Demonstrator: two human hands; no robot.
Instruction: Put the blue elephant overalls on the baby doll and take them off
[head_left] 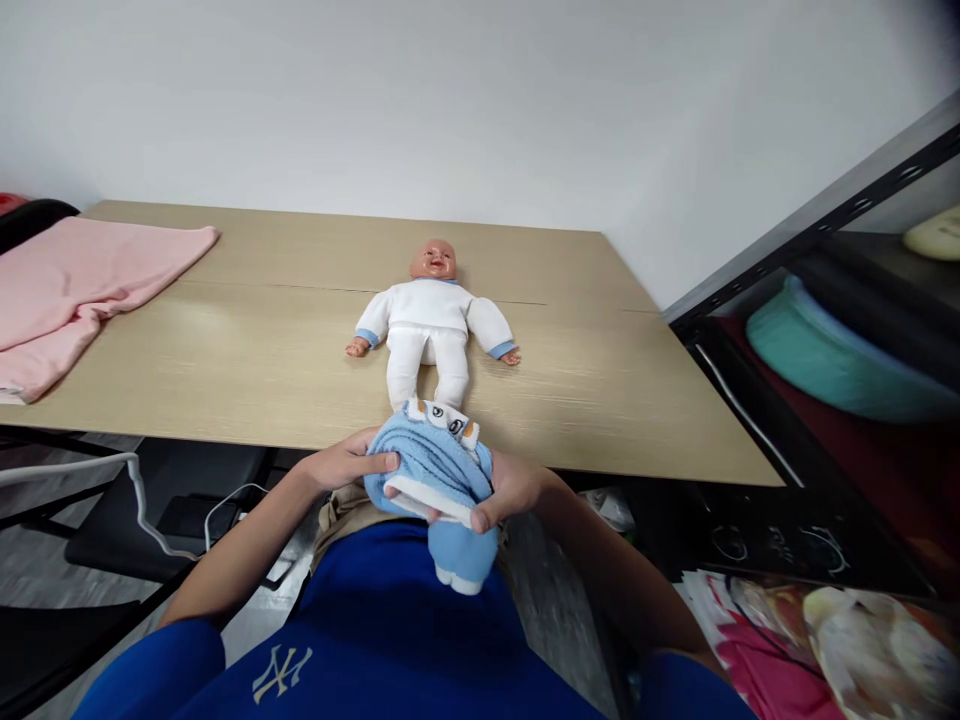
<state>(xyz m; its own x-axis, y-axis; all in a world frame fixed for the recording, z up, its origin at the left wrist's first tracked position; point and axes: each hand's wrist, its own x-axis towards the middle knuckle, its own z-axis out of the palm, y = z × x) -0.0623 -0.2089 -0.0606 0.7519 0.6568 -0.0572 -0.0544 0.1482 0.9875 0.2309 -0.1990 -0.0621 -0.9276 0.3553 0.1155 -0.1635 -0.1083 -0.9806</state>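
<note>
A light blue baby garment (431,455) with a white band and a cartoon animal face hangs bunched up at the table's front edge. My left hand (352,460) grips its left side, thumb on top of the cloth. On the other side my right hand (511,490) pinches the white-edged opening, with its thumb in front. A footed end of the cloth dangles below. Just beyond, a baby doll (429,315) lies on its back in a white top with blue cuffs and white legs. The cloth covers the doll's feet from view.
The wooden table (615,370) reaches to the wall. A pink cloth (97,290) lies at its left end. To the right stands a black shelf rack holding a teal basin (832,355), with plastic bags (870,640) below. A white cable (139,490) runs at lower left.
</note>
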